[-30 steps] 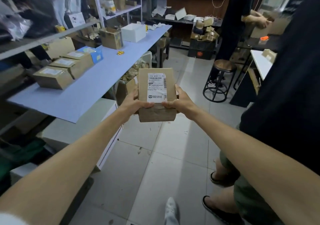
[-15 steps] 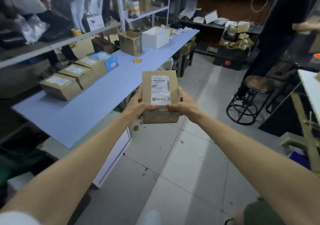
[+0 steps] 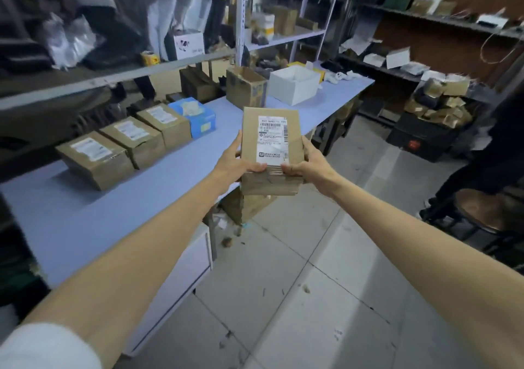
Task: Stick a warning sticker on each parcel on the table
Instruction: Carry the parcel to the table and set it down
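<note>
The blue table [image 3: 85, 221] runs from the near left away toward the far middle, and its long front edge faces the tiled floor [image 3: 312, 283]. Along the table's rear edge, under a grey shelf [image 3: 113, 79], three brown boxes stand in a close row. They are the nearest parcel [image 3: 93, 158], the middle parcel [image 3: 133, 139] and the farthest parcel [image 3: 166, 123], each with a white label facing up. A blue box [image 3: 195, 114] sits just beside the farthest parcel. A broad band of bare blue surface lies between this row and the table's front edge, and it is widest at the near end.

Farther along the table stand an open brown carton [image 3: 246, 86] and then a white open box [image 3: 295, 83] near the far end. Below the front edge are a white cabinet [image 3: 181, 272] and a floor carton [image 3: 243, 207].

The held parcel [image 3: 270, 147] is in the air just off the table's front edge, over the floor and not resting on anything. Its shipping label [image 3: 272, 139] faces the camera. The left hand [image 3: 235, 164] grips its left edge and the right hand [image 3: 309, 164] grips its right edge. Both thumbs lie on the labelled face near its lower end, and the other fingers are hidden behind the box. The hands are apart, with the parcel clamped between them.

To the right of the table, a wide stretch of tile runs from the front edge to a round stool [image 3: 493, 210]. A black crate [image 3: 419, 139] sits beyond the table's far end.
</note>
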The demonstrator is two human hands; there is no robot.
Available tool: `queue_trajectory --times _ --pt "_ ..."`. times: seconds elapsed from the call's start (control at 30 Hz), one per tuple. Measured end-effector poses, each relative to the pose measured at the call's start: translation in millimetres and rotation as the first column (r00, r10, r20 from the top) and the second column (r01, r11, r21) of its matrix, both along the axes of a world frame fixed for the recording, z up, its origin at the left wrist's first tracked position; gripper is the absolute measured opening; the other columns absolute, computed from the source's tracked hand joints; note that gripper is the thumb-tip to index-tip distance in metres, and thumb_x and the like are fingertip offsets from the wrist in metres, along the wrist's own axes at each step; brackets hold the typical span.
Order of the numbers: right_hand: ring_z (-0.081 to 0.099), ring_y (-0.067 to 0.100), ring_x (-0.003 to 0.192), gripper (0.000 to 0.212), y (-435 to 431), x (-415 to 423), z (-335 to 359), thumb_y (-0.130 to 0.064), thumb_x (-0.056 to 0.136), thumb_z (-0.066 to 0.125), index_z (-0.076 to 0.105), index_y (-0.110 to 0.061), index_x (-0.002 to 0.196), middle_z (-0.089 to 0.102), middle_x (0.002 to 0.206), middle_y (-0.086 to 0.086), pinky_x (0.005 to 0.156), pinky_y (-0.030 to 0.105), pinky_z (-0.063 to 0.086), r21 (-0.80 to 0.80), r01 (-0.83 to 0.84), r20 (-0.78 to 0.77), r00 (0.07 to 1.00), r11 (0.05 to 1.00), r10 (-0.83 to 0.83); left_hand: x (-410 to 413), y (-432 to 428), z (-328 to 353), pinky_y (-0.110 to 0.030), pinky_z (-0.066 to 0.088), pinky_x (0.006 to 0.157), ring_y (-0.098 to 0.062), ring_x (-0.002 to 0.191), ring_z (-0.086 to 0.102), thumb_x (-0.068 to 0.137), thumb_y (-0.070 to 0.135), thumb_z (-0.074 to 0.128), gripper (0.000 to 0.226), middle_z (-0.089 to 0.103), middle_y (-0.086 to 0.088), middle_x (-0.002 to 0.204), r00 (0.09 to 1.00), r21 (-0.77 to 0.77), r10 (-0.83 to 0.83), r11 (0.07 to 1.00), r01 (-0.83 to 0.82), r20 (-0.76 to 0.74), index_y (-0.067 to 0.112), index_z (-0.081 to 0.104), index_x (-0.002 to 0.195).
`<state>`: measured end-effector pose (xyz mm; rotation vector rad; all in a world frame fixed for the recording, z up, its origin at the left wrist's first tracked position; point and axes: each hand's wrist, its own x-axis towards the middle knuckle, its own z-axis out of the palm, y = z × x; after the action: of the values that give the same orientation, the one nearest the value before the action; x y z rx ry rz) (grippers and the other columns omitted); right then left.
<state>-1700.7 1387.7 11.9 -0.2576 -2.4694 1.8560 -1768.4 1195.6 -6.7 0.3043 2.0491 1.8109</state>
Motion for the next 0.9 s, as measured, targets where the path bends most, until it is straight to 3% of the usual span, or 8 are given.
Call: queue_trajectory --times 0.13,0.3,0.4,0.5,0.6,0.7,0.8,0.9 --pt "0.064 0.017 0.107 0.064 5.4 -68.1 -20.1 0.001 0.076 0.075 0.045 -0.021 0.129 0.067 0.116 0.0 0.091 0.038 0.055 -0.034 -0.058 0.042 0.997 0.998 0.059 -52.7 1.6 -12.0 -0.031 0.048 0.08 -0.022 0.12 0.053 0.072 0.012 0.081 0.106 0.057 -0.001 0.132 0.996 -0.047 0.08 0.996 -0.078 0.043 0.037 0.015 0.152" --pt "0.061 0.021 0.109 0.075 17.9 -157.2 -43.5 -0.018 0.063 0.077 0.045 -0.025 0.131 0.064 0.12 0.003 0.09 0.039 0.054 -0.006 -0.212 0.071 0.975 0.977 0.212 -110.1 6.9 -33.5 -0.034 0.05 0.075 -0.023 0.118 0.054 0.067 0.021 0.084 0.108 0.058 -0.001 0.129 0.973 -0.094 0.218 0.973 -0.21 0.079 0.044 0.017 0.149" --pt "0.062 0.02 0.105 0.072 22.3 -210.4 -55.9 -0.013 0.069 0.076 0.044 -0.026 0.132 0.065 0.116 0.003 0.082 0.032 0.055 -0.026 -0.332 0.082 0.939 0.943 0.333 -136.9 12.0 -44.3 -0.035 0.051 0.076 -0.024 0.116 0.055 0.071 0.015 0.082 0.107 0.057 -0.002 0.13 0.934 -0.084 0.343 0.938 -0.335 0.104 0.043 0.014 0.15" --pt "0.062 0.011 0.096 0.068 20.2 -254.4 -59.4 -0.004 0.076 0.074 0.042 -0.025 0.133 0.064 0.108 -0.002 0.063 0.016 0.052 -0.068 -0.45 0.14 0.879 0.89 0.455 -155.7 16.6 -48.8 -0.033 0.051 0.069 -0.025 0.113 0.057 0.072 0.009 0.08 0.097 0.058 -0.004 0.128 0.875 -0.07 0.46 0.888 -0.455 0.151 0.045 0.025 0.145" --pt "0.06 0.014 0.101 0.079 15.2 -291.1 -62.9 -0.016 0.064 0.075 0.041 -0.024 0.135 0.063 0.115 0.002 0.066 0.022 0.049 -0.077 -0.534 0.176 0.824 0.842 0.539 -171.2 17.9 -51.8 -0.03 0.048 0.064 -0.024 0.109 0.058 0.07 0.004 0.08 0.087 0.062 -0.005 0.126 0.812 -0.049 0.556 0.829 -0.556 0.177 0.05 0.035 0.13" --pt "0.058 0.016 0.106 0.081 8.4 -326.3 -66.9 -0.015 0.064 0.076 0.04 -0.026 0.137 0.061 0.119 0.001 0.073 0.026 0.049 -0.104 -0.609 0.184 0.765 0.786 0.617 -189.0 17.2 -55.4 -0.029 0.047 0.064 -0.02 0.106 0.058 0.07 0.003 0.08 0.097 0.062 -0.001 0.123 0.755 -0.049 0.626 0.775 -0.63 0.197 0.041 0.031 0.144" --pt "0.059 0.016 0.104 0.086 -0.8 -358.1 -77.0 -0.02 0.059 0.074 0.039 -0.027 0.138 0.062 0.116 0.001 0.073 0.026 0.049 -0.108 -0.658 0.207 0.718 0.745 0.664 -210.1 15.0 -63.4 -0.028 0.049 0.066 -0.018 0.104 0.058 0.07 0.0 0.079 0.095 0.063 -0.001 0.12 0.708 -0.051 0.679 0.728 -0.684 0.194 0.039 0.033 0.144" --pt "0.059 0.019 0.105 0.093 -8.4 -394.2 -96.5 -0.02 0.057 0.075 0.035 -0.028 0.14 0.061 0.113 0.001 0.073 0.027 0.048 -0.107 -0.672 0.254 0.694 0.732 0.674 -236.5 10.8 -86.9 -0.036 0.052 0.087 -0.02 0.111 0.057 0.067 0.0 0.081 0.093 0.063 0.003 0.116 0.667 -0.061 0.72 0.687 -0.724 0.191 0.044 0.038 0.137"
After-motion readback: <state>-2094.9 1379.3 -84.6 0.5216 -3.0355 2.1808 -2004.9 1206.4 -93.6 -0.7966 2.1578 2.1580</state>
